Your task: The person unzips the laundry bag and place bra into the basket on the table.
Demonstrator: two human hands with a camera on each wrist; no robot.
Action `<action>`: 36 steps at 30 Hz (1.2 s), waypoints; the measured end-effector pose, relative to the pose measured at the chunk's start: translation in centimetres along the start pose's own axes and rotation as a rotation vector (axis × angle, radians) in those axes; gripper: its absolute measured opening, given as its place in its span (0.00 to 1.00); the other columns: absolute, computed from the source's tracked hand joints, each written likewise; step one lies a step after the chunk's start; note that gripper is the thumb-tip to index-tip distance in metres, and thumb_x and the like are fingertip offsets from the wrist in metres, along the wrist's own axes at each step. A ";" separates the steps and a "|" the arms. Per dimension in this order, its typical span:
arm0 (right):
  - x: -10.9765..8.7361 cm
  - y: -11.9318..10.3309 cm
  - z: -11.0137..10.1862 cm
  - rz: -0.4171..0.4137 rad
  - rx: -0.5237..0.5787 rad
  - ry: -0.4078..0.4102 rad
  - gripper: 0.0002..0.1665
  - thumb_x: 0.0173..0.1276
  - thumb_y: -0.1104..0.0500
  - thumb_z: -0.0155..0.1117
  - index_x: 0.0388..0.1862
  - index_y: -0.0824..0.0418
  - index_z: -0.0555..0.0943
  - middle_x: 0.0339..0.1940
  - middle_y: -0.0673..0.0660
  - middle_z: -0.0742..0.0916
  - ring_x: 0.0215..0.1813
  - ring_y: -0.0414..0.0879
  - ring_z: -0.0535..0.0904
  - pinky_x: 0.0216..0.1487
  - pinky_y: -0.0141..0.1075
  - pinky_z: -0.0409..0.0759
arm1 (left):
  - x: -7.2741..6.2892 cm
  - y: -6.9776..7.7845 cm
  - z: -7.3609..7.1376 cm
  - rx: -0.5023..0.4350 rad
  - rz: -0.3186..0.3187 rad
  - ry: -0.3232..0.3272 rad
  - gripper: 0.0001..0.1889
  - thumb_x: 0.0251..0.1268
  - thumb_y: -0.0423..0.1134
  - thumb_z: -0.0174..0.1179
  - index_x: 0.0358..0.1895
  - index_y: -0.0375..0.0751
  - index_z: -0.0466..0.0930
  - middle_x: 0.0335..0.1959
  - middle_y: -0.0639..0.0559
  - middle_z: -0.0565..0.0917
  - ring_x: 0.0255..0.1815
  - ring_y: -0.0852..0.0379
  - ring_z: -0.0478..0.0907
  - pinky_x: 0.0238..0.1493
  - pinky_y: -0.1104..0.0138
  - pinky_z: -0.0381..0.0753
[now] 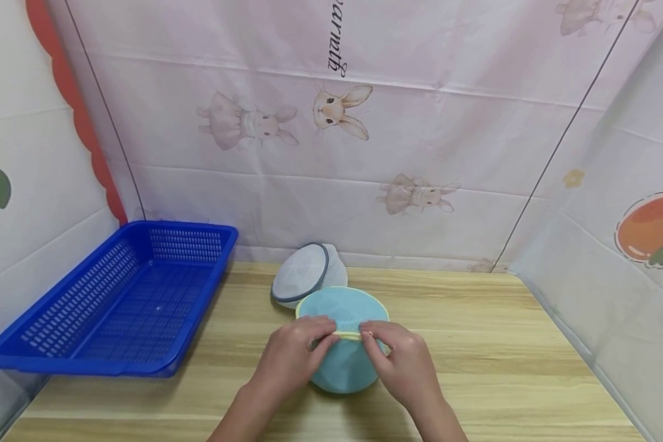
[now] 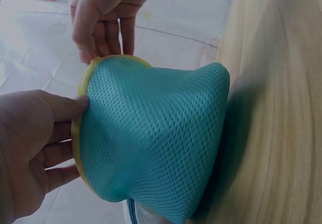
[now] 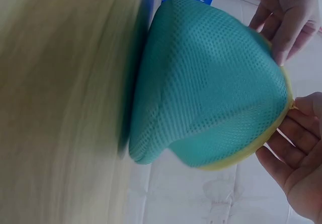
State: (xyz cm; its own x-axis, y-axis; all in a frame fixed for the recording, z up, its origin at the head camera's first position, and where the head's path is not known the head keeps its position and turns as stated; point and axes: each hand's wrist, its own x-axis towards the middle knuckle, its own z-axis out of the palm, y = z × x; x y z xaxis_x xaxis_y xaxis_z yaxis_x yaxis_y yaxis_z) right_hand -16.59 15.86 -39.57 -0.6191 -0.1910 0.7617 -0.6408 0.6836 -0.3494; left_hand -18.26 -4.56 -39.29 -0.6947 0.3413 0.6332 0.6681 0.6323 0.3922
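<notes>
Can read, from head, "armth" on pink rabbit-printed sheet, and count one blue plastic basket, one white mesh pouch and, before it, one turquoise mesh pouch; from left wrist, see left hand pinching its yellow rim; from right wrist, right hand too.

The readable lettering is dark, slanted script on the pale pink rabbit-print sheet behind the table: "armth", with the letter before it cut by the head view's top edge, running sideways from top to bottom, just above a printed rabbit's head.
</notes>
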 end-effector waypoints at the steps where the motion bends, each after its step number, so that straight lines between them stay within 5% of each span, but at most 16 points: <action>1: 0.0 -0.1 0.0 -0.014 0.003 -0.005 0.04 0.59 0.65 0.70 0.33 0.59 0.89 0.35 0.49 0.91 0.42 0.41 0.88 0.45 0.33 0.85 | 0.0 0.0 0.0 0.008 -0.002 -0.007 0.08 0.54 0.37 0.73 0.39 0.46 0.90 0.40 0.55 0.90 0.47 0.59 0.86 0.54 0.60 0.84; 7: 0.1 -0.6 0.2 -0.070 0.009 -0.016 0.05 0.58 0.66 0.70 0.34 0.59 0.89 0.35 0.48 0.90 0.40 0.41 0.87 0.44 0.33 0.85 | 0.1 0.2 0.0 0.048 0.012 -0.035 0.09 0.55 0.35 0.72 0.41 0.44 0.89 0.43 0.54 0.89 0.49 0.56 0.85 0.57 0.56 0.82; 16: -0.2 -0.9 0.9 -0.070 0.006 -0.042 0.06 0.59 0.64 0.71 0.34 0.56 0.89 0.36 0.46 0.90 0.41 0.39 0.87 0.46 0.33 0.84 | -0.1 0.9 0.8 0.043 0.171 -0.027 0.09 0.58 0.40 0.71 0.42 0.46 0.89 0.41 0.57 0.89 0.50 0.59 0.85 0.55 0.57 0.83; 36: 0.1 -0.3 0.1 -0.042 0.006 0.003 0.05 0.58 0.66 0.70 0.32 0.59 0.89 0.36 0.48 0.91 0.42 0.41 0.88 0.45 0.34 0.85 | 0.0 0.2 0.3 -0.017 0.105 0.021 0.06 0.54 0.38 0.73 0.37 0.45 0.90 0.37 0.57 0.90 0.47 0.59 0.86 0.50 0.63 0.85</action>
State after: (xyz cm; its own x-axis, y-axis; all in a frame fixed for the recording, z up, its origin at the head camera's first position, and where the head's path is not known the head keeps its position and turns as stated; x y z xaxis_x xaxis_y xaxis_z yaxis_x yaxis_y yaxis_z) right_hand -16.52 15.51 -39.43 -0.5904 -0.2169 0.7774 -0.6687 0.6708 -0.3207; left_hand -18.24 -4.25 -39.35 -0.6153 0.3904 0.6848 0.7413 0.5821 0.3341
